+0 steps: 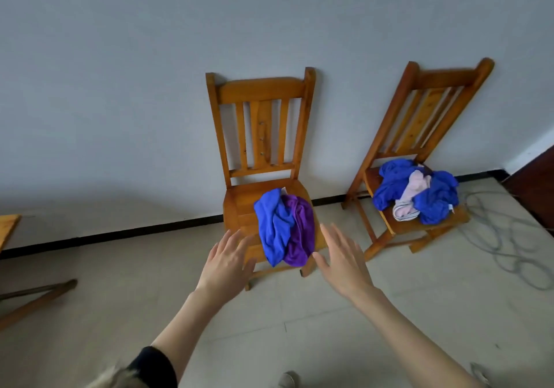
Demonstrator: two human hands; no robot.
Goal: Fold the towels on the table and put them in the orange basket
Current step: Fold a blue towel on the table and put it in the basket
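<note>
A crumpled blue towel (274, 228) and a purple towel (299, 231) lie bunched together on the seat of the nearer wooden chair (239, 210), hanging over its front edge. My left hand (229, 260) is stretched out with straight fingers just left of the pile, holding nothing. My right hand (343, 257) reaches forward with spread fingers just right of the pile, also holding nothing. Neither hand touches the towels. On a second wooden chair (434, 93) to the right sits another heap of blue towels (431, 198) with a pale pink towel (412, 195) in it. No orange basket is in view.
Both chairs stand against a pale wall with a black skirting. Grey cables (503, 237) coil on the tiled floor at the right. A wooden table edge (7, 228) and its leg brace (36, 300) show at the far left.
</note>
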